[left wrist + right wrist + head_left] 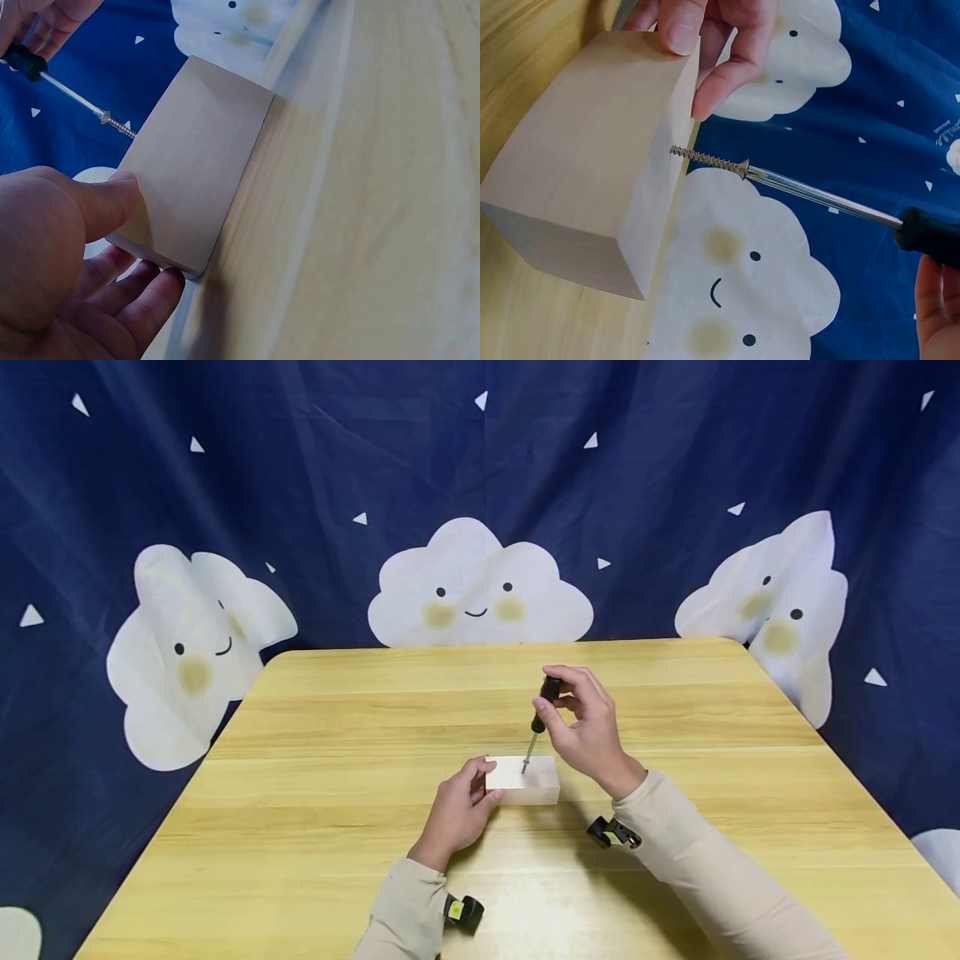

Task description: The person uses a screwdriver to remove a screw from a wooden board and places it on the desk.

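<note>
A pale wooden block [517,795] lies on the table, and my left hand [456,810] grips its left end, thumb on the near side in the left wrist view. Above the block my right hand [588,731] holds a black-handled screwdriver [825,196] by its handle, the shaft slanting down. At the screwdriver's tip sits a threaded screw [709,159], its head against the tip and its point at the block's top face. Most of the thread shows; whether the point has entered the wood I cannot tell.
The light wooden table [337,843] reaches back to a dark blue curtain [330,460] printed with white clouds. Each sleeve carries a small black wrist camera, the left one [465,912] near the table's front and the right one [613,832] beside the forearm.
</note>
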The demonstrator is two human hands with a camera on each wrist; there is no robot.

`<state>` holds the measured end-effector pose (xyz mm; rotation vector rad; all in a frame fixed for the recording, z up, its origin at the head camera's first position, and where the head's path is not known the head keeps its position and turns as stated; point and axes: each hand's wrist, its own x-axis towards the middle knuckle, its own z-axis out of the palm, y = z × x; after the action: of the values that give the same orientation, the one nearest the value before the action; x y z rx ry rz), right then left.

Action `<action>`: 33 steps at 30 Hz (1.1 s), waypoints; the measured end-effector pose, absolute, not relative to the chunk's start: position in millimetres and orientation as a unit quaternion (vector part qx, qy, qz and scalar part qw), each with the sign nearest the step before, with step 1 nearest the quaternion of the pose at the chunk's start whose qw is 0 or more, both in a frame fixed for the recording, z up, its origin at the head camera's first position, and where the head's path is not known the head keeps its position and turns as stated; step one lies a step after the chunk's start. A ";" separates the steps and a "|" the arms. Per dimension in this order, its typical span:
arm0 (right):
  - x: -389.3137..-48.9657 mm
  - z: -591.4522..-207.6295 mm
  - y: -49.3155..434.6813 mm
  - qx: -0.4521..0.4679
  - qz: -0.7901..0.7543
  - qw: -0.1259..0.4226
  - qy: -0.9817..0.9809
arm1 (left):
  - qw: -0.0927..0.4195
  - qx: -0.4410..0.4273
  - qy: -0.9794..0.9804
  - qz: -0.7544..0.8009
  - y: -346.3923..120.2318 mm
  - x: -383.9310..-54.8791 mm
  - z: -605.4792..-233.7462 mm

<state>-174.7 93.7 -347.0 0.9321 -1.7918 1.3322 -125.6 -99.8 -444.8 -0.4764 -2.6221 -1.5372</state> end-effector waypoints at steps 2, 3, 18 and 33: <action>-173.0 -344.5 93.2 0.362 0.513 0.354 -0.693 | 0.031 -0.155 -0.851 -0.500 -99.2 -125.8 -444.5; -171.9 -342.8 93.0 0.365 0.512 0.355 -0.692 | 0.031 -0.154 -0.852 -0.500 -98.9 -125.8 -444.4; -156.2 -320.6 86.3 0.373 0.506 0.372 -0.683 | 0.020 -0.146 -0.844 -0.515 -98.8 -125.6 -442.0; -178.1 -349.2 96.2 0.368 0.520 0.351 -0.686 | 0.030 -0.155 -0.840 -0.520 -99.7 -126.5 -444.9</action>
<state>-178.1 96.2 -349.2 0.9523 -1.7761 1.3474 -126.5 -99.7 -444.9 -0.4791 -2.5888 -1.6025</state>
